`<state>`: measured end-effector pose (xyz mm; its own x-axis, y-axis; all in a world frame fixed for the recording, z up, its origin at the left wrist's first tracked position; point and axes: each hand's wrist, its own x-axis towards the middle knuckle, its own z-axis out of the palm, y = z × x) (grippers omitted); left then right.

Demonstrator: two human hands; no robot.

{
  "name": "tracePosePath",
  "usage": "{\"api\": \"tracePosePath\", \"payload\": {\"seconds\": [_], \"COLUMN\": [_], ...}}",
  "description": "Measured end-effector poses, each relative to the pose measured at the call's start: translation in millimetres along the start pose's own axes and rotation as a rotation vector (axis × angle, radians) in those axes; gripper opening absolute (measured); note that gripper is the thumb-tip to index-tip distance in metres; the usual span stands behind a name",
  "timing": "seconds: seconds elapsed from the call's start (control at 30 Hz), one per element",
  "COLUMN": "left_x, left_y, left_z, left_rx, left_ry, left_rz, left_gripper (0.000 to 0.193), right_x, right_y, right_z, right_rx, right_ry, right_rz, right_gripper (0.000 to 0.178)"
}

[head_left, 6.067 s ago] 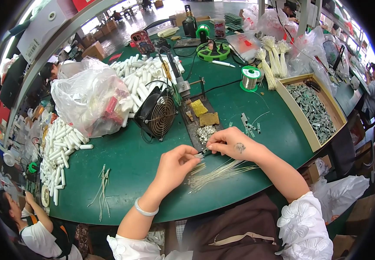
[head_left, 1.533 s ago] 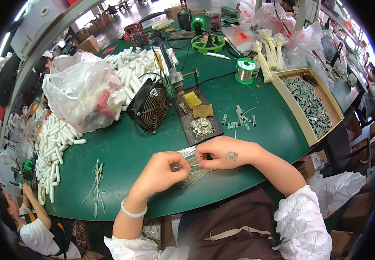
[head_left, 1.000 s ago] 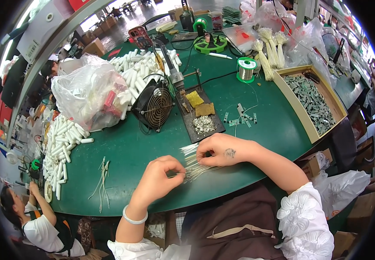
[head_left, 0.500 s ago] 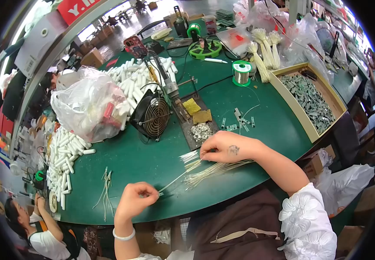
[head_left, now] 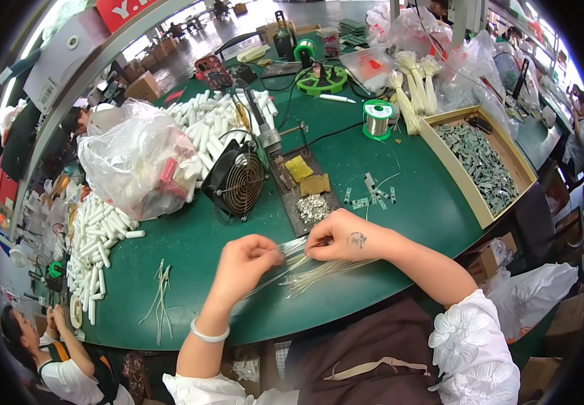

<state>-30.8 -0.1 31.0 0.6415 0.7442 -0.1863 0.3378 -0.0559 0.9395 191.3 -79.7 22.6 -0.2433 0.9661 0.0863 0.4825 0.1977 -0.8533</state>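
My right hand [head_left: 346, 237] is closed in a pinch on thin pale wire at the near middle of the bench. Just left of it is my left hand [head_left: 246, 264], its thumb and fingertips together; they are blurred, and anything between them is hidden. Under and beside the right hand lies a bundle of thin pale wires [head_left: 315, 275], spread toward the table's front edge. Between the two hands show several whitish wire ends [head_left: 293, 246]. Another small group of wires [head_left: 162, 297] lies apart on the left.
A small fan [head_left: 238, 181] stands beyond the left hand, beside a soldering tray [head_left: 297, 202] with sponges. White cylinders [head_left: 99, 233] and a plastic bag [head_left: 137, 162] fill the left. Small circuit boards [head_left: 373, 194], a solder spool [head_left: 377, 120] and a box of parts [head_left: 434, 145] lie right.
My left hand has moved up and right, from near the table's front edge to beside my right hand. The right hand has stayed almost in place, still pinching.
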Motion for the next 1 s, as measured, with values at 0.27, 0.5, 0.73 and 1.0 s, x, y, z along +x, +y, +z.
{"api": "tracePosePath", "payload": {"seconds": [0.27,0.5,0.73,1.0], "left_x": [19.9,18.4,16.1,14.7], "left_y": [7.9,0.8,-3.1,-1.4], "left_z": [28.2,35.5,37.5,33.8], "left_rx": [-0.153,-0.303,-0.330,-0.412], "left_ry": [-0.054,-0.039,-0.025,0.008], "left_rz": [-0.054,-0.018,-0.059,-0.119], "left_gripper": [0.016,0.015,0.014,0.012], "right_x": [3.5,6.5,6.8,4.7], "right_y": [-3.5,-0.7,-0.3,-3.7], "right_z": [-2.4,4.0,10.6,6.6], "right_rx": [0.041,0.066,0.042,-0.016], "right_ry": [0.194,0.238,0.264,0.341], "right_rz": [0.084,0.089,0.018,-0.121], "right_gripper": [0.018,0.013,0.012,0.009]}}
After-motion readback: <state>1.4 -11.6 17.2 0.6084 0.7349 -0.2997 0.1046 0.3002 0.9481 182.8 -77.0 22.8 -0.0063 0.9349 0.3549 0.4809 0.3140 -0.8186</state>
